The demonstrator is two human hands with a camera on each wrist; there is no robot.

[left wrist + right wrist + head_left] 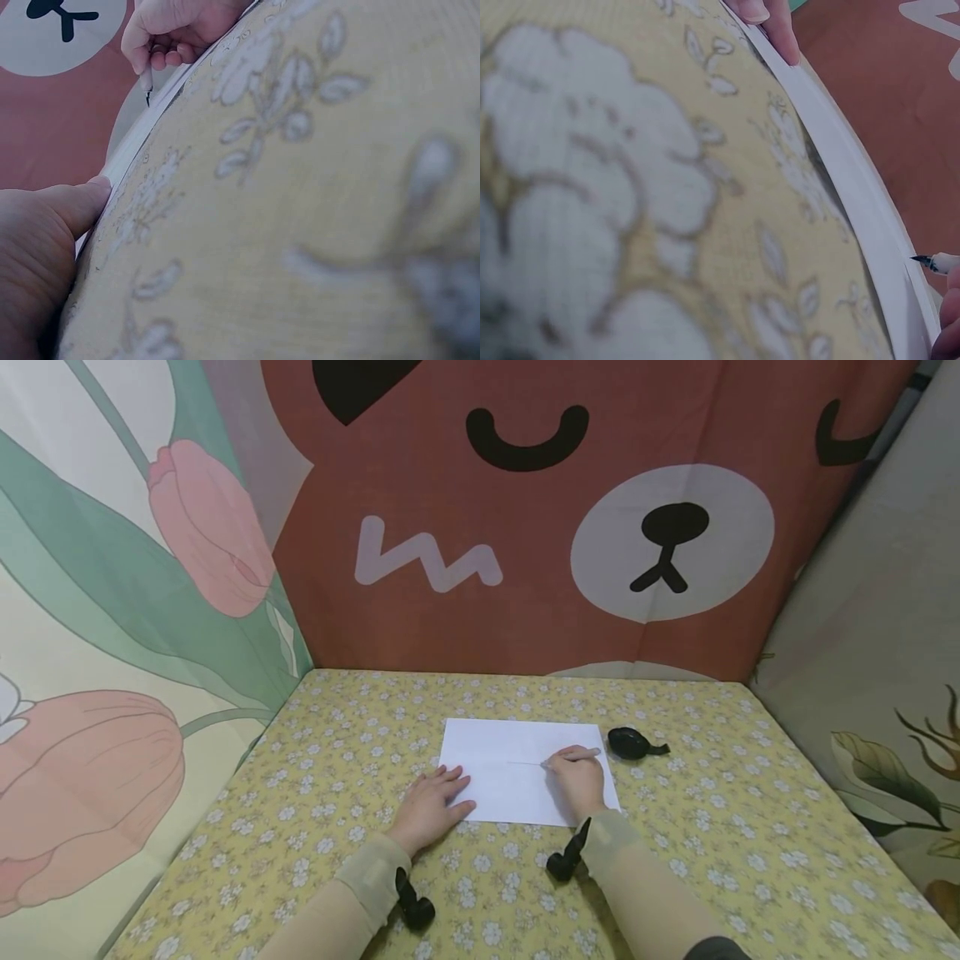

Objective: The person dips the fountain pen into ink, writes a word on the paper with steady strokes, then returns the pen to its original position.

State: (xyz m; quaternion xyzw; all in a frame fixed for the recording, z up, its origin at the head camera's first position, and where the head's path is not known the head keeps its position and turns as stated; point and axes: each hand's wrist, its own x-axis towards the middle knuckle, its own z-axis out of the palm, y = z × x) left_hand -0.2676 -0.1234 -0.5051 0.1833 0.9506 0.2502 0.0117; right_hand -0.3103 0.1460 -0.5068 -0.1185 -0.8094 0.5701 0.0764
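A white sheet of paper (495,789) lies on the flowered cloth, with a thin line drawn across its middle. My right hand (581,783) pinches a light-coloured pen (585,754) over the right half of the sheet. The pen's dark, pointed tip is at the right end of the line in the head view; the right wrist view shows this tip (921,259) close to the paper. At the sheet's left edge, my left hand (431,806) rests with fingers spread, its thumb (86,202) on the paper's border in the left wrist view.
Right of the sheet lies a black rounded object (628,743) with a short tail. The yellow flowered cloth (360,752) covers the table. A hanging with a bear print (450,635) stands behind, and printed curtains flank both sides.
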